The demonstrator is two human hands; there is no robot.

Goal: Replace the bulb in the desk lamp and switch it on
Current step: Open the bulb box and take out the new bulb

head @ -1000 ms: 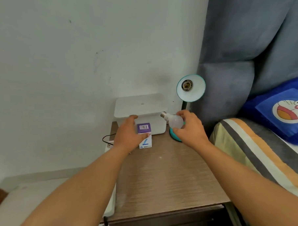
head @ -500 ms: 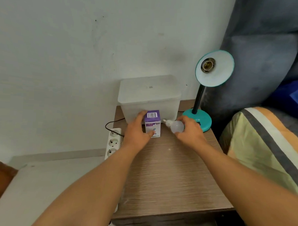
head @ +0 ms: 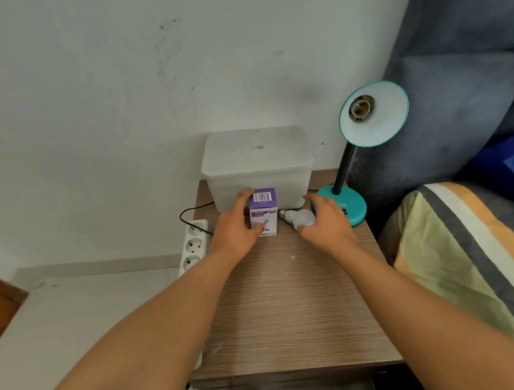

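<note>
A teal desk lamp stands at the back right of the wooden nightstand, its shade tipped toward me and its socket empty. A white bulb lies on its side on the tabletop, screw base pointing left. My right hand hovers over the bulb's round end with fingers spread, the thumb still touching it. Just left of the bulb stands a small purple and white bulb box, upright, with my left hand gripping it from the left side.
A translucent lidded plastic box sits against the wall behind the bulb box. A white power strip with a black cable hangs off the nightstand's left edge. A bed with a striped blanket borders the right side.
My right hand carried the bulb from the lamp base leftward, laid it on the table by the box and loosened its fingers. My left hand stood the box upright. The camera moved closer.
</note>
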